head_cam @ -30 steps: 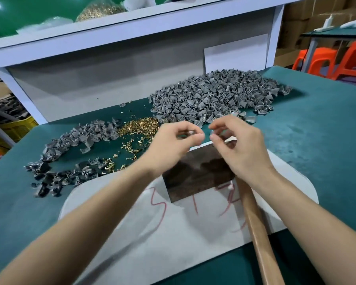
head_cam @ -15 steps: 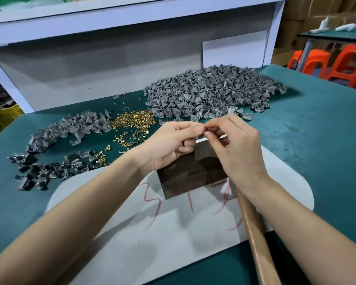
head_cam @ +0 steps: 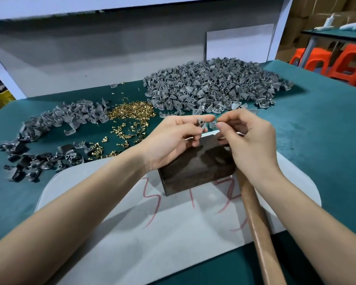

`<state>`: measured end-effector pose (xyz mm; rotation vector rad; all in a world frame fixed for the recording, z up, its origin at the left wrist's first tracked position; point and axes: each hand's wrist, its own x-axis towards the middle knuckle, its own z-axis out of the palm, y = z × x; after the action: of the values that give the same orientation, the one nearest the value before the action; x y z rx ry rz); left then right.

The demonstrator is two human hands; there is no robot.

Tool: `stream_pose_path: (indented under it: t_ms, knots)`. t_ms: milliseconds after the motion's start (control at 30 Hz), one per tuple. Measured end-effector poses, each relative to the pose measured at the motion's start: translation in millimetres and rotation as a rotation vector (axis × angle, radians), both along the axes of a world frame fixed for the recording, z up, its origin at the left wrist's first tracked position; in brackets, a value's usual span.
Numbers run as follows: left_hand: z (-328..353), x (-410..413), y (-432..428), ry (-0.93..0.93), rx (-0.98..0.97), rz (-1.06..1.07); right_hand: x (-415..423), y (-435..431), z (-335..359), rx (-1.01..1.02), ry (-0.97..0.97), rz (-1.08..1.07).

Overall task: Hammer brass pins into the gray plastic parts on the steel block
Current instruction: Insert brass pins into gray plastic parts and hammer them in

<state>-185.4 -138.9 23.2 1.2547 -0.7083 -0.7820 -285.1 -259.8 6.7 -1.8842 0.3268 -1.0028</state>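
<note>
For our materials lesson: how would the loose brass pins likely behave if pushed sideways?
The brass pins lie as a loose heap with strays around it, so a push would probably scatter them. Their headed round shape suggests rolling in curves.

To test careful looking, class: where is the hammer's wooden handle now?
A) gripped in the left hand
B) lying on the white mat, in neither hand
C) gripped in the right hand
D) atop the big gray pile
B: the wooden handle lies on the white mat while the left hand and right hand both pinch a gray plastic part.
</note>
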Motion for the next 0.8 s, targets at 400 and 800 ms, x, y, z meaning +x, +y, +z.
stream_pose_path:
  t_ms: [400, 800]
  knots:
    - [0, -9, 1, -0.176, 0.021, 0.017, -5, 18, 4, 0.032, -0.01, 0.2]
    - [-1, -5, 0, -0.048, 0.01, -0.053, -4, 11, 3, -0.139, 0.059, -0.021]
